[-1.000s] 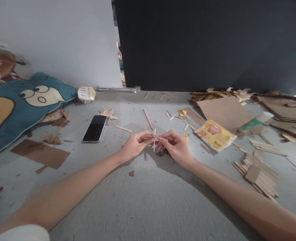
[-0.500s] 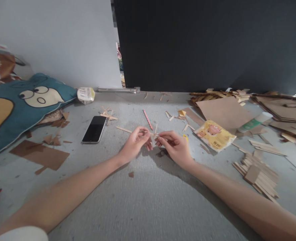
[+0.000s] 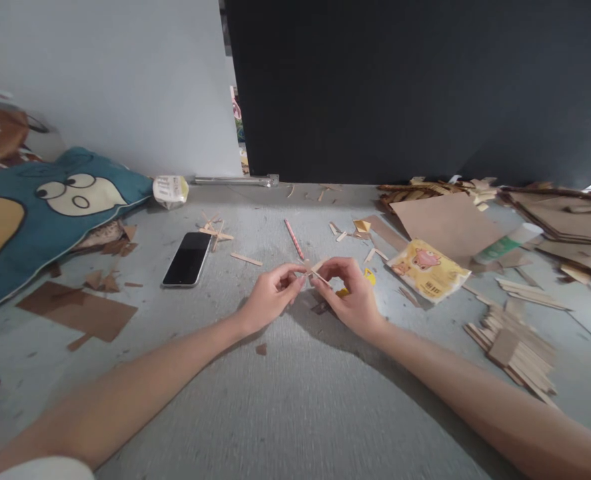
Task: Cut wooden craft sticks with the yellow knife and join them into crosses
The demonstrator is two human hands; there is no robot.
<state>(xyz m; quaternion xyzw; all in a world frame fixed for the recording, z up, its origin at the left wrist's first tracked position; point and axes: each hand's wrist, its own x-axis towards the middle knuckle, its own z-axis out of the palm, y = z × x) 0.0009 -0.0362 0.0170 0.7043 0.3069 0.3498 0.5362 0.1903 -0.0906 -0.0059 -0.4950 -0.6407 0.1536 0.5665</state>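
My left hand [image 3: 270,293] and my right hand [image 3: 348,293] meet over the middle of the grey floor [image 3: 295,400]. Both pinch a small piece made of crossed thin wooden sticks [image 3: 314,270], held between the fingertips just above the floor. The fingers of both hands are curled and pressed together on the sticks. A small yellow object [image 3: 342,292] shows under my right palm. A pink pencil [image 3: 294,239] lies just beyond the hands.
A black phone [image 3: 188,257] lies left of the hands beside loose sticks [image 3: 245,258]. A teal cushion [image 3: 35,213] and brown card scraps [image 3: 78,310] are at the left. A yellow packet [image 3: 428,267], a glue tube [image 3: 508,242], cardboard sheets [image 3: 450,223] and stacked sticks [image 3: 515,347] are at the right.
The stick piece has been turned between my fingers, from standing upright to lying more tilted. My right hand has curled over it more. The arms stay in place.
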